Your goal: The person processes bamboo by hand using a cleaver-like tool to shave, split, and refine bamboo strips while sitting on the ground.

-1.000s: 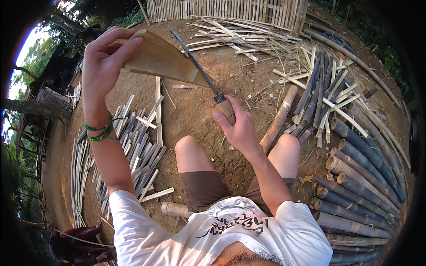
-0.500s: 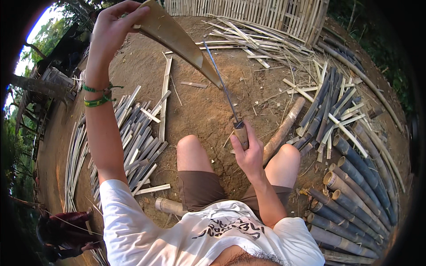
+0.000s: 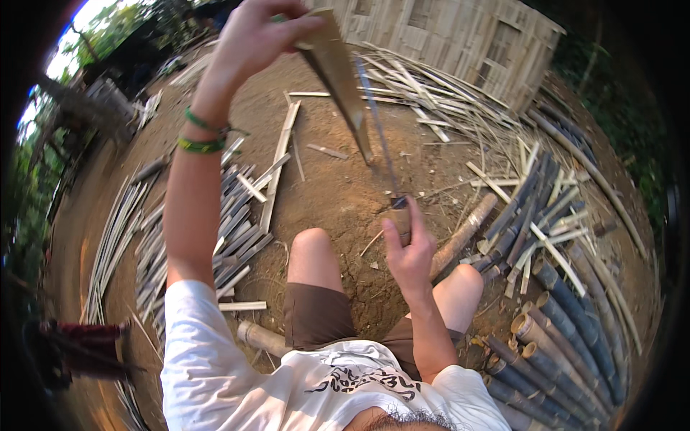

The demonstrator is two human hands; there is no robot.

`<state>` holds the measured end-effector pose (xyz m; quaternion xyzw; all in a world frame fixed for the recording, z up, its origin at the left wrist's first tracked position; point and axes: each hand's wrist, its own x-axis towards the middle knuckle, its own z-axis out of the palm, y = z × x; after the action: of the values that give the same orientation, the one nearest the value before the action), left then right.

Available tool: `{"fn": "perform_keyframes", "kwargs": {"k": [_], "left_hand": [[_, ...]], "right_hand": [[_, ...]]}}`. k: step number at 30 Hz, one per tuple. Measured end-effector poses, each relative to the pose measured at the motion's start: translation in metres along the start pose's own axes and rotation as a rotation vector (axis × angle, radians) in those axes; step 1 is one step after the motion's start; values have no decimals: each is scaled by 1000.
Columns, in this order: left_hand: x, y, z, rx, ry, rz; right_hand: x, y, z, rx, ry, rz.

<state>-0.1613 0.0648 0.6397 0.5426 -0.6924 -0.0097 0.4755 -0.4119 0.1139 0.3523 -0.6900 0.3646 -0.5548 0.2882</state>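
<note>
My left hand (image 3: 260,42), raised high at the top, is closed on the upper end of a split bamboo strip (image 3: 332,72). The strip slants down and away to the right, and its lower end hangs near the blade. Low in front of my knees, my right hand (image 3: 411,258) grips the wooden handle of a long knife (image 3: 376,118). Its thin blade points up and away, slightly blurred, just right of the strip. Whether blade and strip touch, I cannot tell.
Split bamboo strips (image 3: 205,233) lie piled at left, more slats (image 3: 424,100) before a bamboo wall (image 3: 453,43). Round bamboo poles (image 3: 568,316) are stacked at right. One pole (image 3: 467,228) lies by my right knee. Another person (image 3: 86,352) is at lower left.
My left hand has shifted right with the bamboo strip, which now hangs more steeply. The knife stays in my right hand, its blade slightly more upright. The whole view has also shifted.
</note>
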Motion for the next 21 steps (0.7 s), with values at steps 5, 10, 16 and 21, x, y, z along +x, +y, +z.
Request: {"fn": "perform_keyframes", "kwargs": {"k": [5,10,16,21], "left_hand": [[-12,-4,-6,118,49,81],[-7,-40,7,362,126,57],[-1,-58,-1,362,68,83],[-9,-58,-13,332,41,11]], "right_hand": [[8,-6,4,65,-43,142],[11,7,26,152,-56,167],[27,19,38,156,-94,257],[32,24,49,169,-137,246]]}}
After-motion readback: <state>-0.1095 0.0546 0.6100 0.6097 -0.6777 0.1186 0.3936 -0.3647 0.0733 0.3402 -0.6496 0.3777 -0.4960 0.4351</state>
